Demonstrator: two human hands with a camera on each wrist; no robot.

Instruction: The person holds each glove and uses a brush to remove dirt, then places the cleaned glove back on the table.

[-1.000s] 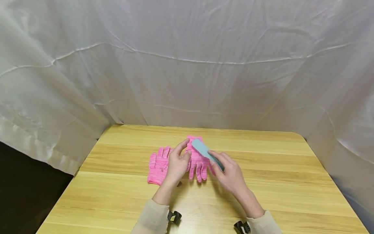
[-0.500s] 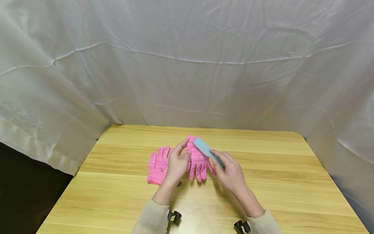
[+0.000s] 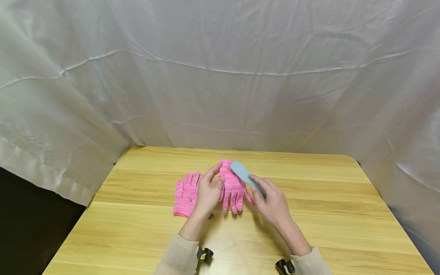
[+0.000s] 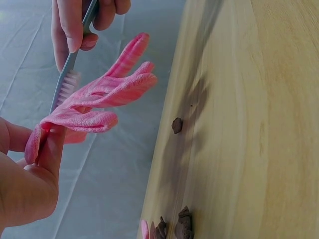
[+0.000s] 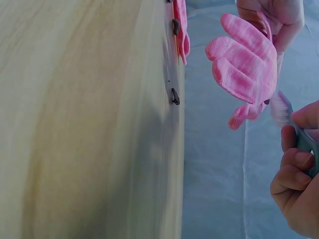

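My left hand [image 3: 209,193] pinches the edge of a pink knit glove [image 3: 233,187] and holds it raised above the table, its fingers pointing toward me in the head view. My right hand [image 3: 274,204] grips the handle of a blue-grey brush [image 3: 240,170] lying across the glove's right side. White bristles show in the left wrist view, where the brush [image 4: 61,87] meets the back of the glove [image 4: 94,102]. A second pink glove [image 3: 186,195] lies flat on the table, with a small dark spot on it and its right part hidden behind my left hand.
Dark brown crumbly lumps lie on the wooden table [image 3: 326,214]: a small piece [image 4: 177,125] and a larger clump [image 4: 184,224] show in the left wrist view. A pale curtain [image 3: 240,95] hangs behind the table and along its sides.
The brush has slid a little to the right and away from me across the glove, uncovering more of its cuff. My left hand and both gloves look unmoved.
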